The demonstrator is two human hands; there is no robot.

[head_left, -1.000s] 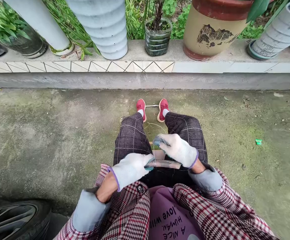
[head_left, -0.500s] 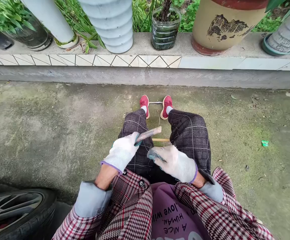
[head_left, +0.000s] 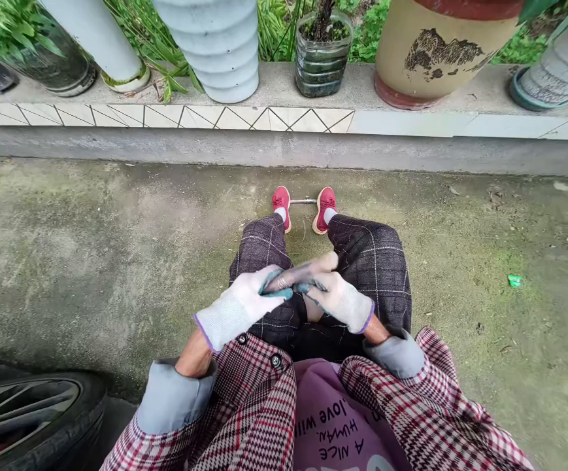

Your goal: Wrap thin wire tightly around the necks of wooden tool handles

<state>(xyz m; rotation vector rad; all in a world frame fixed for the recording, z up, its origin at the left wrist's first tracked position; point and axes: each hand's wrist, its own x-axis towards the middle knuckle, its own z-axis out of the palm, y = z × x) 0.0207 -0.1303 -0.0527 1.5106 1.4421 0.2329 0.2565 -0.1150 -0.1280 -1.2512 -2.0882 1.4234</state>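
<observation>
I sit with my knees apart above mossy concrete, both hands in white knit gloves with teal palms. My left hand (head_left: pixel 244 302) is closed round one end of a short grey-brown stick (head_left: pixel 297 272) held over my lap. My right hand (head_left: pixel 338 294) is closed on the same stick from the right, fingers pressed against it. The two hands touch above my dark checked trousers. A thin wire seen earlier near the stick cannot be made out now. My red shoes (head_left: pixel 280 204) rest on the ground, with a thin metal rod (head_left: pixel 304 201) between them.
A tiled ledge (head_left: pixel 284 118) runs across the far side, carrying a ribbed white pot (head_left: pixel 222 46), a small dark pot (head_left: pixel 323 55), a large tan and red pot (head_left: pixel 440 49) and others. A car tyre (head_left: pixel 29 418) sits at the lower left. A green scrap (head_left: pixel 514 280) lies right.
The stick first lay across my lap in both hands, then my left hand lifted it alone. Now my right hand has come up and closed on it again.
</observation>
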